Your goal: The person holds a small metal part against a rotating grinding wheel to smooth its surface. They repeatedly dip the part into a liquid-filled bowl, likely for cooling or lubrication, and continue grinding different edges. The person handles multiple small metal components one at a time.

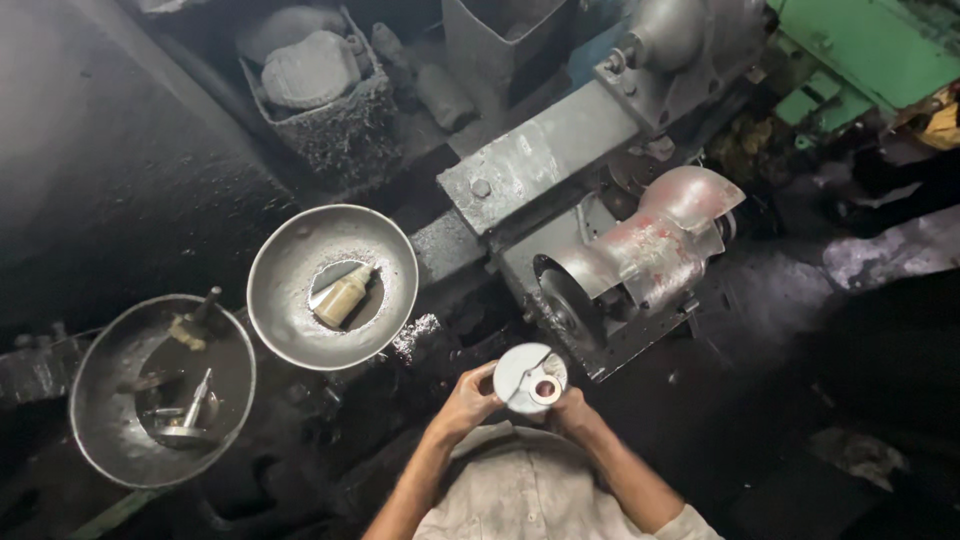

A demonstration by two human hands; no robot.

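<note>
Both of my hands hold a round silvery metal disc (522, 375) with a small raised hub near its lower right. My left hand (468, 402) grips the disc's left edge. Its right side is gripped by my right hand (572, 408). The disc sits just below a grinding wheel (566, 303) under a curved metal guard (655, 235), apart from the wheel.
A grey machine body (540, 150) runs up to the right. Two metal bowls stand at left: one (290, 260) holds a small yellowish bottle (343, 296), the other (100, 400) holds metal tools. A crate of sacks (315, 75) sits at the top. The floor is dark.
</note>
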